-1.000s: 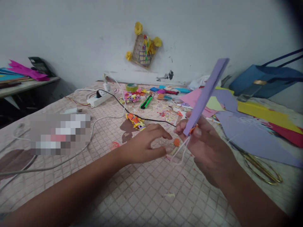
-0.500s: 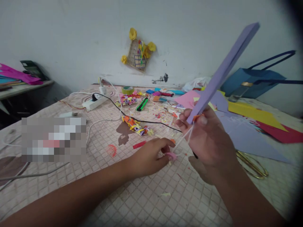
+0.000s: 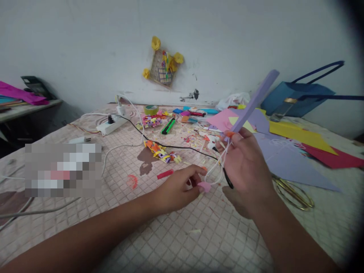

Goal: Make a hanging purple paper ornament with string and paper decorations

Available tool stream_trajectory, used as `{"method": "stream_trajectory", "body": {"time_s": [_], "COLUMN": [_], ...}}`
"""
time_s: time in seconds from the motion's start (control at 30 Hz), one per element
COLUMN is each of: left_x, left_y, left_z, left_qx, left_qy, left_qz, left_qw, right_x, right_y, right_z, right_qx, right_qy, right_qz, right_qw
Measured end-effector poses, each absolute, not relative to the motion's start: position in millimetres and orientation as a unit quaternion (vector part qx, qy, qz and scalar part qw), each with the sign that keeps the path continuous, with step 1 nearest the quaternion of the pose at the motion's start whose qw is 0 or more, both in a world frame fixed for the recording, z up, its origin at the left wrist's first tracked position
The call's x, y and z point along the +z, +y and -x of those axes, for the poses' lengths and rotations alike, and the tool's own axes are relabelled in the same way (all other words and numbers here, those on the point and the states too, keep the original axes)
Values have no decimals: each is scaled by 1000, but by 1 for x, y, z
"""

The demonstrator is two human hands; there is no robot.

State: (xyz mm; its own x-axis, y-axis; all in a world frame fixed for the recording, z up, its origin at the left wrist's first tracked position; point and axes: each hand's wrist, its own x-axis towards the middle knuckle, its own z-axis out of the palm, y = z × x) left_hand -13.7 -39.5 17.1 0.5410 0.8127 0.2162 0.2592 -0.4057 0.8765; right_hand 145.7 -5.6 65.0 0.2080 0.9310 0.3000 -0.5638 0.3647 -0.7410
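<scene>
My right hand (image 3: 246, 163) holds a folded purple paper strip (image 3: 256, 99) that slants up to the right, with a small orange piece (image 3: 230, 134) pinched by its lower end. White string (image 3: 220, 161) hangs in loops from there to a pink paper piece (image 3: 204, 186). The fingertips of my left hand (image 3: 184, 185) are closed on that pink piece, low over the tablecloth. Behind my right hand lies a white glue gun (image 3: 212, 141), partly hidden.
Scissors with gold handles (image 3: 295, 194) and coloured paper sheets (image 3: 301, 136) lie at the right. A green cutter (image 3: 168, 126), decorated paper roll (image 3: 157, 150), power strip (image 3: 112, 125) and black cable (image 3: 182, 147) are farther back. A blue bag (image 3: 298, 98) stands back right.
The purple strip has dropped lower and tilted, and my right hand has shifted slightly left. The string hangs slacker in wider loops. My left hand still holds the pink piece.
</scene>
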Motion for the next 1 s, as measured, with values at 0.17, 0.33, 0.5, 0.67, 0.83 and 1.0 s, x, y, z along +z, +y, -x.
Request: {"method": "stream_trajectory", "body": {"time_s": [0.17, 0.33, 0.5, 0.67, 0.83, 1.0], "left_x": [10, 12, 24, 23, 23, 35], "left_y": [-39, -43, -45, -46, -48, -51], "left_z": [15, 17, 20, 16, 15, 20], "left_qx": [326, 335, 391, 420, 448, 467], "left_qy": [340, 364, 369, 359, 365, 348], "left_qz": [-785, -792, -783, -769, -754, -769], "left_qw": [402, 357, 315, 321, 315, 264], "right_x": [60, 59, 52, 48, 52, 64], "right_y": [-15, -20, -28, -40, -42, -38], "right_z": [-141, -140, -128, -115, -116, -119], "right_qx": [418, 403, 496, 582, 541, 459], "right_qy": [-485, -520, -504, -473, -515, -592], "right_qz": [238, 230, 221, 216, 220, 244], "right_qw": [730, 717, 672, 625, 628, 616]}}
